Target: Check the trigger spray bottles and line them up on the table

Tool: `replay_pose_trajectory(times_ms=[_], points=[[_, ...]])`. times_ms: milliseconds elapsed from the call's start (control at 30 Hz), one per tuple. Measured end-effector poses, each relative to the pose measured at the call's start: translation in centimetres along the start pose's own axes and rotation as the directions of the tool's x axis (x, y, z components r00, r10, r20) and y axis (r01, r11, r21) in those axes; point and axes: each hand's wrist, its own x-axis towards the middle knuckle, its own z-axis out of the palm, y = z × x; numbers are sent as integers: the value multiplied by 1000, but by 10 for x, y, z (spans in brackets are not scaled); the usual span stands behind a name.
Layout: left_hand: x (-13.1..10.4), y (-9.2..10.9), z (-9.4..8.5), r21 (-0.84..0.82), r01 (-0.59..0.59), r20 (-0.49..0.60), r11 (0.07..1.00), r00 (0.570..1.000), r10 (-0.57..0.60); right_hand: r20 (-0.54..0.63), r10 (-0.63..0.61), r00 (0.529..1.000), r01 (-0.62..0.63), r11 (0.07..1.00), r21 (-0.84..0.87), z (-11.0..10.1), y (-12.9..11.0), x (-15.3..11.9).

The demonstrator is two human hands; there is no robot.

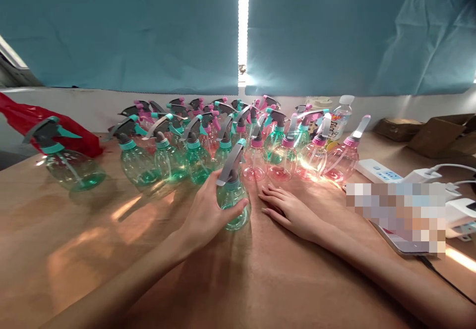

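My left hand (211, 207) is wrapped round a green spray bottle (235, 215) with a grey trigger head, upright at the middle of the table. The thumb lies across its front; the other fingers are partly hidden behind it. To the right, my right hand (288, 207) rests flat on the wood, fingers stretched out, holding nothing. Just beyond it stand pink spray bottles (282, 165) with pink collars. Green spray bottles (169, 163) with turquoise collars are lined up to the left, and several more crowd behind. One green bottle (76, 170) stands apart at the far left.
A red plastic bag (70, 131) lies at the back left. On the right are a white power strip (379, 171), plugs with cables, and a phone (403, 242), partly blurred out. Cardboard boxes (441, 133) and a clear drink bottle (342, 116) stand behind. Blue curtains (122, 31) hang beyond.
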Motion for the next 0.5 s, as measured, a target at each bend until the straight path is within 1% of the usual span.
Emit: replay_pose_trajectory(times_ms=[33,100,233,300,367,500], points=[[-2,-2,-1,-6,21,4,1000,1000,-21,1,-5,1000,5,1000,-7,-1,-1,0],[-7,-6,-5,-12,21,6,1000,1000,-21,16,-11,1000,11,999,-33,-4,-4,1],[-18,-18,-21,-10,-53,9,999,999,53,75,-6,997,13,996,-88,-15,-13,7],[-25,-27,-33,2,-56,-12,998,998,56,104,5,995,5,995,-99,-21,-19,14],[-34,-39,-48,40,-38,-57,998,998,41,118,14,993,-1,994,-110,-25,-26,22],[-50,-69,-87,95,5,-164,995,986,11,88,-5,996,15,994,-110,-29,-51,50]])
